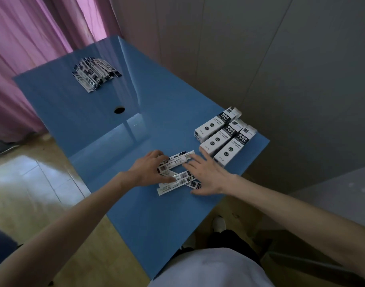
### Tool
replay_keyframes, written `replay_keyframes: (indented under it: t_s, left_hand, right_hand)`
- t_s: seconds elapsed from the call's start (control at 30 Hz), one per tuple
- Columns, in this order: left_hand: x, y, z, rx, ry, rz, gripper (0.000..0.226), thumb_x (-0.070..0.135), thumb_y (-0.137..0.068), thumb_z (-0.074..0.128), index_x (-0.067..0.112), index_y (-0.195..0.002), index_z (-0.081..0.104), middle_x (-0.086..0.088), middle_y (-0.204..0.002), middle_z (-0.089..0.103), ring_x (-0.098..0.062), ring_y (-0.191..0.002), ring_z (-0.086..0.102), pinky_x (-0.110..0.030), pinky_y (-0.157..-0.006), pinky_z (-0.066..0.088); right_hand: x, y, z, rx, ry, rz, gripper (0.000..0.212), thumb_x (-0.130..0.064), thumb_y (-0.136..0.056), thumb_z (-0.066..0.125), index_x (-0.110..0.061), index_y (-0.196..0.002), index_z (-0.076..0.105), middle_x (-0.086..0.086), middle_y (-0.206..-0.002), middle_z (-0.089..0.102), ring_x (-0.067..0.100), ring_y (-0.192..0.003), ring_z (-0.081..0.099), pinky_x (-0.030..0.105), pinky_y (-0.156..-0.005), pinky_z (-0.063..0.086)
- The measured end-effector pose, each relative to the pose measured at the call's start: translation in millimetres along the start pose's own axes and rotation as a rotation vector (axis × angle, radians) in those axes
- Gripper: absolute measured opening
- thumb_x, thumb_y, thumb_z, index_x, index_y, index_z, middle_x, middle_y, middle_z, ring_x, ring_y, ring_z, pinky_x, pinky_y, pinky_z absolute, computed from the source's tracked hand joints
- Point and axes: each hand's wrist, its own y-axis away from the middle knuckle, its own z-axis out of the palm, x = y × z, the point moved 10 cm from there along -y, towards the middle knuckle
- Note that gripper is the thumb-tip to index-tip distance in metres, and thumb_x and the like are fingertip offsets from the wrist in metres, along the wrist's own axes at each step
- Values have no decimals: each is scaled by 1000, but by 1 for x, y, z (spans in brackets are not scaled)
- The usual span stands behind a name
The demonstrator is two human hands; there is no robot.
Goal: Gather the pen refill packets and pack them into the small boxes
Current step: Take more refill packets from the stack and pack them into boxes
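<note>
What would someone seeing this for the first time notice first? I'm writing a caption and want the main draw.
The eye goes to the two hands at the near right of the blue table: the left hand and right hand press in on a loose pile of pen refill packets between them. Just beyond the right hand, three small boxes lie side by side at the table's right edge. A second fan of packets lies at the far end.

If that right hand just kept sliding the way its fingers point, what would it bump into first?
Probably the loose pen refill packets: the right hand points up-left, fingertips already at them. The left hand lies just beyond.
</note>
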Motion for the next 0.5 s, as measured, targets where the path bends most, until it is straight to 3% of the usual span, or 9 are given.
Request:
replay_keyframes:
  t_s: [0.1,0.2,0.27,0.37,0.5]
  left_hand:
    - [17,1,6,3,-141,85,106,84,-69,66,24,-152,39,4,-143,41,-19,-130,44,-37,-102,45]
    - [28,-2,12,33,-156,116,93,67,-72,74,25,-148,41,3,-131,47,-20,-121,48,-35,-94,46]
    - [32,-4,11,41,-120,108,76,58,-75,73,27,-140,47,3,-124,50,-20,-117,50,-35,-89,49]
    - [37,-7,10,17,-119,112,56,45,-79,69,27,-128,51,3,-118,52,-20,-112,52,-36,-80,49]
    - [44,-9,14,14,-190,151,38,36,-85,64,21,-118,53,1,-115,50,-21,-106,54,-35,-70,44]
  right_hand:
    - [-3,8,-1,101,-1,61,77,-64,-84,62,-9,-137,60,7,-122,69,31,-130,53,60,-124,20]
    - [-4,19,-4,206,-33,93,51,-54,-84,69,-13,-115,71,2,-106,71,28,-115,59,54,-119,31]
    - [-3,28,-2,228,-105,119,41,-48,-85,69,-15,-109,72,1,-102,71,26,-109,61,44,-106,44]
    - [3,42,5,188,-214,199,40,-48,-87,72,-16,-110,72,0,-103,68,22,-105,58,38,-89,51]
    - [16,62,19,107,-386,366,53,-52,-91,69,-16,-131,65,0,-115,63,19,-109,53,32,-89,44]
